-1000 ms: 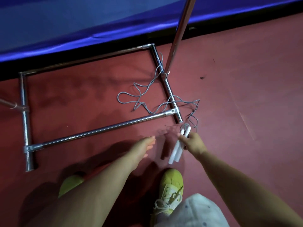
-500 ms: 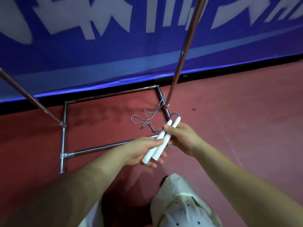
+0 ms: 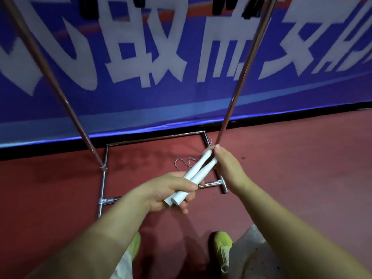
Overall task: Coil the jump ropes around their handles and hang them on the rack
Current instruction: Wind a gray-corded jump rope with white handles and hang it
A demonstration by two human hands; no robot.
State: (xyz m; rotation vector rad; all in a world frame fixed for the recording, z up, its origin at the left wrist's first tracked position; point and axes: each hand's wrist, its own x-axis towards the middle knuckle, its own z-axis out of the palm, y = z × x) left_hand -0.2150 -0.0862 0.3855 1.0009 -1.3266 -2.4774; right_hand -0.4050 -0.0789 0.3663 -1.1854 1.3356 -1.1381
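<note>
Two white jump rope handles (image 3: 198, 171) lie side by side, slanting up to the right in front of me. My left hand (image 3: 171, 192) grips their lower ends with fingers curled round them. At their upper ends my right hand (image 3: 227, 166) holds on, thumb pointing up; its fingers are hidden behind the handles. The grey rope (image 3: 182, 163) trails from the handles down onto the red floor inside the rack's base. The metal rack (image 3: 237, 91) stands just beyond, its two uprights rising out of view.
The rack's base frame (image 3: 103, 178) is a rectangle of chrome tubes on the red floor. A blue banner with white characters (image 3: 141, 57) hangs behind it. My yellow-green shoes (image 3: 221, 248) stand below my arms. Dark items hang at the top edge.
I have stood up and raised the handles from the floor. My left hand has come to grip their lower ends, and most of the rope has lifted off the floor.
</note>
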